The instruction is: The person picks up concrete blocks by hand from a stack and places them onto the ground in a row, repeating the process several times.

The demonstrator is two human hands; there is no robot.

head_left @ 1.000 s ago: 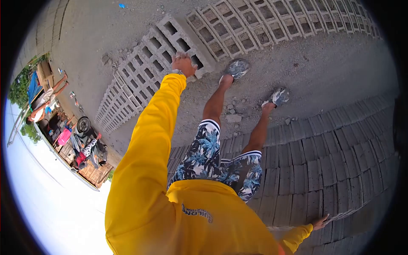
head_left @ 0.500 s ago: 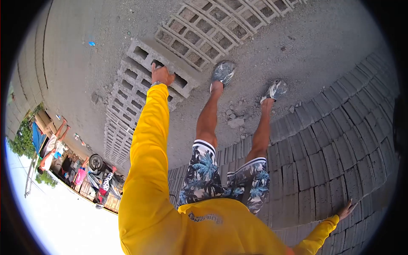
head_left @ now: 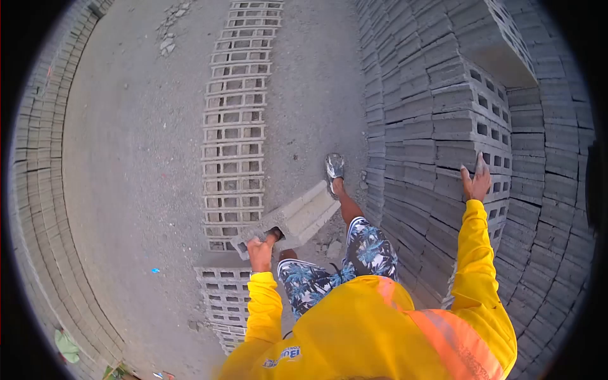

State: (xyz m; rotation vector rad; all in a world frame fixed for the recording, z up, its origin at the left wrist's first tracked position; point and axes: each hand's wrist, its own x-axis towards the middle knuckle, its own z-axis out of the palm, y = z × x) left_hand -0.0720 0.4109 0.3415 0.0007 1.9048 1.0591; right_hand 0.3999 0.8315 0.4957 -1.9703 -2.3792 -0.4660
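Note:
My left hand (head_left: 261, 254) grips a hollow concrete block (head_left: 297, 218) by its near end, with fingers hooked at a hollow. This block is tilted off the ground, its far end close to my shoe (head_left: 335, 166). On the right, my right hand (head_left: 477, 183) is at the edge of a tall block stack (head_left: 455, 130), fingers spread and nothing held; whether the fingertips press on the blocks cannot be told.
A long row of blocks (head_left: 233, 152) lies on the ground ahead, hollows up. Stacked blocks (head_left: 223, 297) stand near my left arm. Another block wall (head_left: 44, 177) curves along the far left. Rubble (head_left: 334, 249) lies beside my legs.
The view has turned to the right. The held block has come away from the low stack and swung toward my legs. My right hand has moved forward along the tall stack.

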